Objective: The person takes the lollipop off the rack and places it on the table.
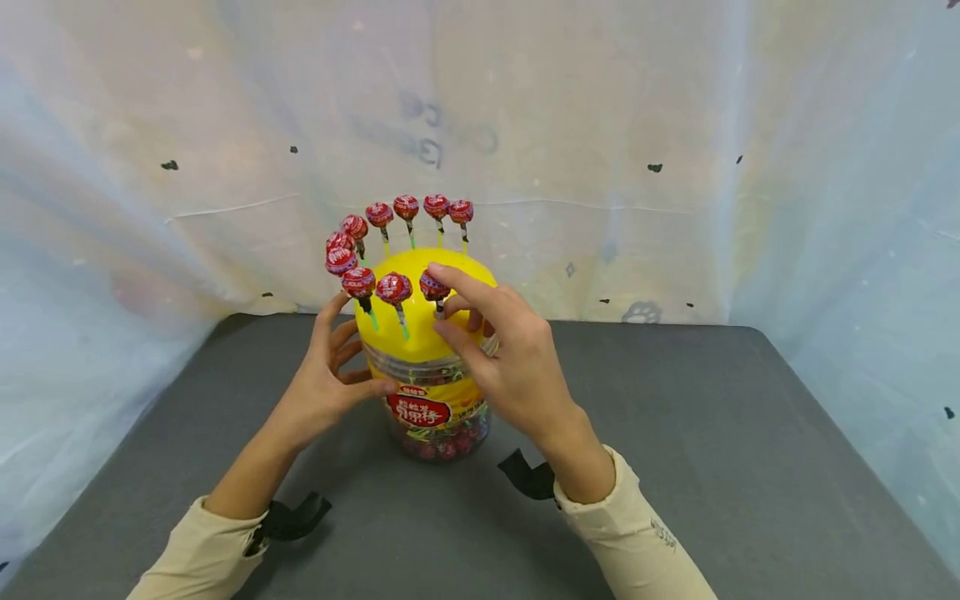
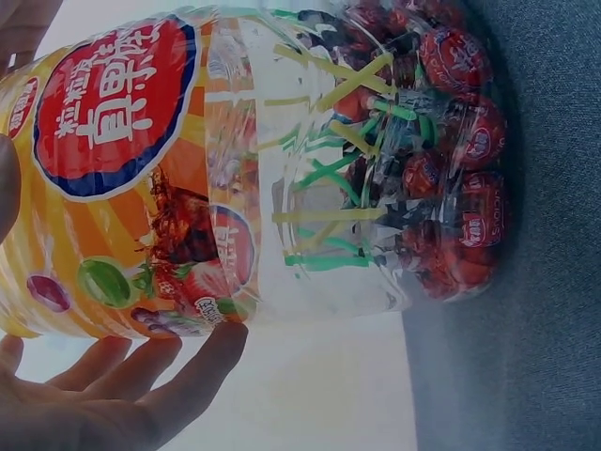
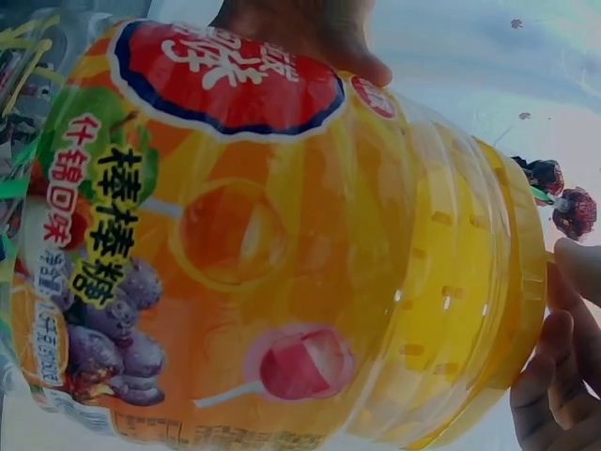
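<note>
A clear plastic candy jar (image 1: pixel 418 412) with a domed yellow lid (image 1: pixel 390 333) stands upright on the table. Wrapped red lollipops (image 1: pixel 406 208) stick up in a ring around the lid's edge. My right hand (image 1: pixel 517 358) pinches one lollipop (image 1: pixel 433 286) by the stick just under its head, at the lid's near right; the stick's lower end is hidden by the fingers. My left hand (image 1: pixel 318 387) holds the jar's left side, its thumb across the front label and its fingers around the back. More lollipops (image 2: pixel 455 61) lie in the jar's bottom, as the left wrist view shows.
A dark grey table (image 1: pixel 675 433) carries the jar. Pale translucent sheeting (image 1: pixel 570 125) hangs behind and at both sides. Black straps (image 1: pixel 296 518) dangle from both cuffs.
</note>
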Demonstrator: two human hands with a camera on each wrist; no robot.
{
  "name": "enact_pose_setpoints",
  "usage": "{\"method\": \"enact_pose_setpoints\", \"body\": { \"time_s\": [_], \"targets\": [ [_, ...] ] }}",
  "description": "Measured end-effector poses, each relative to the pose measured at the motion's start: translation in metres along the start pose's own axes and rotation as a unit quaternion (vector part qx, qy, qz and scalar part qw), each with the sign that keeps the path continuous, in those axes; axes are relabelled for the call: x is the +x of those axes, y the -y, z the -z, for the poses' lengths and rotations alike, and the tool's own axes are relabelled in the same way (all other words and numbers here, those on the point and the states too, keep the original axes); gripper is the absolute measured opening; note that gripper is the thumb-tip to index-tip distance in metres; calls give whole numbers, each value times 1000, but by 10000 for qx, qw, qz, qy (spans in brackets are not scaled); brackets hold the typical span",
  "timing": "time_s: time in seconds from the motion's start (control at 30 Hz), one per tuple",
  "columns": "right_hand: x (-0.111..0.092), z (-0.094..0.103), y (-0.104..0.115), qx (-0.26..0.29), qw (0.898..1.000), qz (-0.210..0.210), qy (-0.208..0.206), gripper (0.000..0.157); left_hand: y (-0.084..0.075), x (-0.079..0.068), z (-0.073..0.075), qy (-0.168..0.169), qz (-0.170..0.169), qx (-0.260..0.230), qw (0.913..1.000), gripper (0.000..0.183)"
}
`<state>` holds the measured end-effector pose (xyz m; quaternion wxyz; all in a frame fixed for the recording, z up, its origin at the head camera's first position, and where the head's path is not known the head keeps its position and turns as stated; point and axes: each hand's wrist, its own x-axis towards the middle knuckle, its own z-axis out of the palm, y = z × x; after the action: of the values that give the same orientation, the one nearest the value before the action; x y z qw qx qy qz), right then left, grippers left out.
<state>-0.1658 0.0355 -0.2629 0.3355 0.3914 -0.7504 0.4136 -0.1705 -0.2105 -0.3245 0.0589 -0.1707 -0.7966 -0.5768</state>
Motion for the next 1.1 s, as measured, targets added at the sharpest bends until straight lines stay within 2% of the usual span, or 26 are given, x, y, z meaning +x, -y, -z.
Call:
{"method": "enact_pose_setpoints", "body": {
  "time_s": [0.33,0.6,0.77,0.93,1.1],
  "targets": [
    [0,-4,0,354,9989,157,-260,45,2,-4,-1,4,62,217,9997,112],
    [2,-8,-3,524,9966,318,-546,44,-1,0,2,46,73,287,9995,112],
    [1,-6,-3,695,9940,398,-746,45,-1,2,0,94,77,259,9996,112],
    [1,-3,-1,1060,9868,493,-1123,47,-1,1,-1,109,141,258,9995,113],
    [2,7,-1,1032,9858,391,-1263,50,0,1,0,102,134,291,9994,112]
  ]
}}
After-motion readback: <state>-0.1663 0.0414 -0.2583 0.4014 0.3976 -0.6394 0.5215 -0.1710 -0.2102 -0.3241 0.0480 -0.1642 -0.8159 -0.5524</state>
